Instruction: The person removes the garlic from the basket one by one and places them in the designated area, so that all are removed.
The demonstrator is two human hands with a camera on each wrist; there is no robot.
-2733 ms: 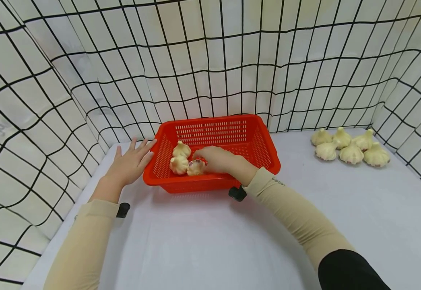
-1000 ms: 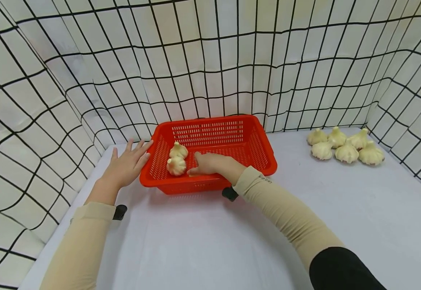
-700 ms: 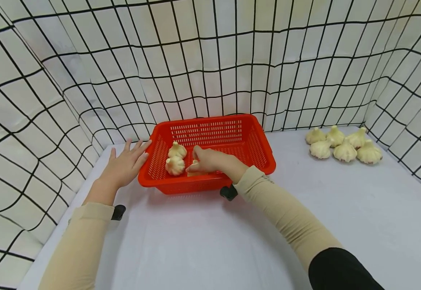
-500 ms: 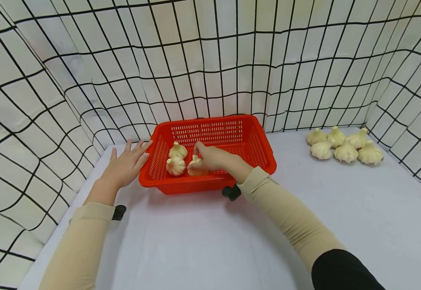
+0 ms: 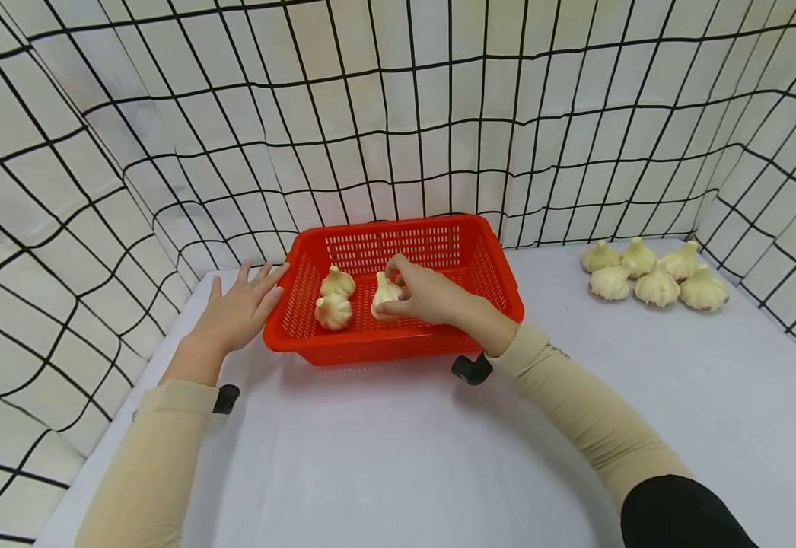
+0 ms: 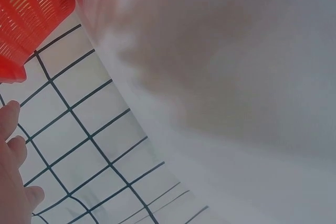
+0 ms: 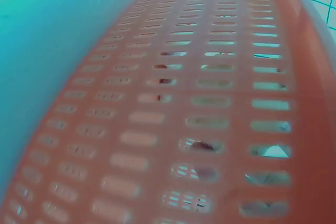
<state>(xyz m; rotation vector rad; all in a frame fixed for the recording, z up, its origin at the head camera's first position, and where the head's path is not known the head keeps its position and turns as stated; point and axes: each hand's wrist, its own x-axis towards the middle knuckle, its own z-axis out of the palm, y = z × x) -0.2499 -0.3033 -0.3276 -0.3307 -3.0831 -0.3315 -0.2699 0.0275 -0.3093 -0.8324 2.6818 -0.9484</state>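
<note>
In the head view, a red perforated plastic basket (image 5: 391,352) stands against the back net. My right hand (image 5: 432,295) reaches over its front rim and pinches a garlic bulb (image 5: 385,295) between thumb and fingers, its neck pointing up. Left of that bulb, two more bulbs sit one behind the other: a front bulb (image 5: 332,312) and a rear bulb (image 5: 338,282). My left hand (image 5: 237,308) has its fingers spread, fingertips right at the basket's left rim. The right wrist view shows only the basket's slotted wall (image 7: 210,103), which hides the hand.
Several garlic bulbs (image 5: 657,286) lie grouped in two rows on the white tabletop (image 5: 370,449), at the back right. Black netting (image 5: 439,99) over white walls closes off the back and sides.
The right hand has turned the third bulb neck-up and moved it right and slightly back, away from the other two. The left hand keeps its place at the rim.
</note>
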